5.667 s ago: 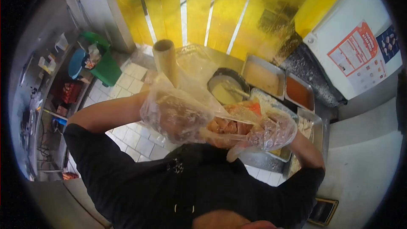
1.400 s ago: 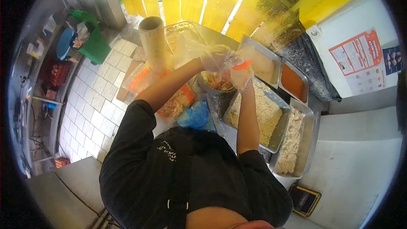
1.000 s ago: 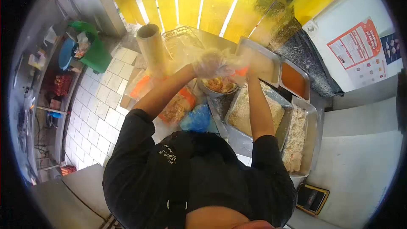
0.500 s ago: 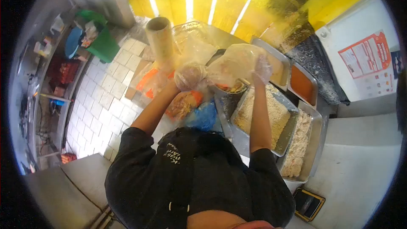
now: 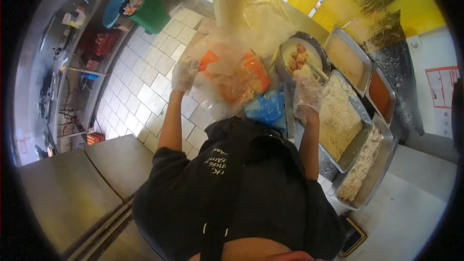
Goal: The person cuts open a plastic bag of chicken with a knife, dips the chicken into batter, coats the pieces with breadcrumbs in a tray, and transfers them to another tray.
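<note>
My left hand (image 5: 186, 75), in a clear plastic glove, is closed on the edge of a clear plastic bag (image 5: 212, 89). The bag spreads over an orange-printed package (image 5: 256, 70) and is blurred in places. My right hand (image 5: 309, 94), gloved too, is at the near rim of a round pot (image 5: 282, 70). Its fingers are curled near a pale, bar-like thing (image 5: 317, 73) that may be a tongs handle; whether they grip it is hard to see. Reddish-brown pieces of food (image 5: 299, 57) lie in pale liquid inside the pot.
A blue plastic bag (image 5: 266, 108) lies close to my body. To the right are trays of crumbs (image 5: 340, 123), coated pieces (image 5: 360, 166), pale liquid (image 5: 344, 58) and orange powder (image 5: 382, 94). A wrap roll (image 5: 228, 12) stands behind; a green bin (image 5: 152, 14) is at far left.
My hands have moved apart. The right one came down from the lifted plastic bag to the pot, uncovering it; the left moved left with the bag. The view has turned.
</note>
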A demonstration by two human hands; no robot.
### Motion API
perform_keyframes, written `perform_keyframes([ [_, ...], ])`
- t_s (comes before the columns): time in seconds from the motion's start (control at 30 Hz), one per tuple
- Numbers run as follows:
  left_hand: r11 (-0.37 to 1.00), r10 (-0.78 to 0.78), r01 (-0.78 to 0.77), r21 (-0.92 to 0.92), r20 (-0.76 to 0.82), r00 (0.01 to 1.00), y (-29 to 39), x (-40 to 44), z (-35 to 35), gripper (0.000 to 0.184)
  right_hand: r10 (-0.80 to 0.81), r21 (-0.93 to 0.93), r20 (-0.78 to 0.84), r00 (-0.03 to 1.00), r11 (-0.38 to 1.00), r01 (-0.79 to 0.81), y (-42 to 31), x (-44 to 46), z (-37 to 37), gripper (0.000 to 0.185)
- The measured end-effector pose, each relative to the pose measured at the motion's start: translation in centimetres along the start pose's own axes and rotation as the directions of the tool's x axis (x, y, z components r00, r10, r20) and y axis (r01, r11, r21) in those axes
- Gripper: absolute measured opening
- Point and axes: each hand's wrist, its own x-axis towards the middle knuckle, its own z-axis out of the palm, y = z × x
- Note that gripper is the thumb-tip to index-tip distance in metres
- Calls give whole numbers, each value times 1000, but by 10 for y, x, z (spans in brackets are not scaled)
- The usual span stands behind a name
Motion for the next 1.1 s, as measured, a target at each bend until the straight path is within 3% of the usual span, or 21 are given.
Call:
perform_keyframes([
  [0.03,989,59,-81,127,162,985,-28,-2,14,27,-95,11,70,993,995,95,-19,-13,-4,25],
  [0.07,988,60,-85,130,185,981,-72,-3,37,27,-187,31,134,973,982,185,-33,-25,-6,24],
  [0.17,965,-47,-16,260,234,971,-32,-4,18,40,-309,84,162,937,951,298,-34,-55,-12,25],
  [0.23,968,-119,78,237,160,980,-8,0,10,51,-363,101,139,921,931,352,-23,-68,-17,27],
  [0.3,970,-232,234,60,-34,972,-12,-7,25,70,-237,-51,115,965,968,244,-18,-84,-18,31],
  [0.33,929,-367,344,-140,-209,906,-9,-7,26,91,-236,-52,111,965,969,243,-22,-88,-14,31],
  [0.37,931,-360,337,-140,-207,910,-7,-9,25,91,-34,155,26,999,987,30,-30,-94,-5,33],
  [0.43,964,-237,232,126,27,971,57,-12,-13,111,193,373,-25,981,912,-170,-48,-101,12,36],
  [0.47,967,-225,219,127,34,974,53,-12,-13,111,113,350,64,991,928,-129,-54,-101,20,37],
  [0.53,996,-38,33,88,57,998,42,-17,-7,114,46,332,147,988,939,-93,-56,-101,37,38],
  [0.57,997,27,-32,74,66,997,39,-21,-2,115,-102,107,215,971,991,81,-49,-100,51,34],
  [0.6,996,6,0,85,-77,997,39,-27,3,112,-226,-107,314,922,957,271,-40,-97,66,31],
  [0.63,995,-11,32,91,-220,975,37,-30,5,109,-147,-97,331,932,977,189,-28,-94,78,30],
  [0.67,995,1,20,93,-221,975,33,-31,6,109,-68,-90,346,936,990,105,-17,-91,90,31],
  [0.77,992,119,-123,11,-332,936,31,-32,3,95,-212,-248,94,973,941,229,5,-98,91,34],
  [0.8,985,67,-55,161,-70,995,43,-24,-4,83,-248,-211,20,969,946,247,-1,-98,77,32],
  [0.83,947,-35,-26,320,184,982,47,-18,-8,72,-280,-175,-54,959,948,267,-11,-97,62,30],
  [0.87,946,-42,-20,322,185,982,42,-11,-3,72,-279,-172,-47,959,948,267,-23,-98,47,30],
  [0.93,960,-201,106,258,377,904,21,13,20,50,-153,-56,-53,987,987,150,-48,-98,17,18],
  [1.07,943,-99,-13,333,319,943,-32,39,75,38,-207,-5,-105,973,978,208,-59,-90,-11,14],
  [1.1,924,-246,110,365,349,904,-12,44,70,40,-323,-203,-39,946,929,309,-53,-86,-12,16],
])
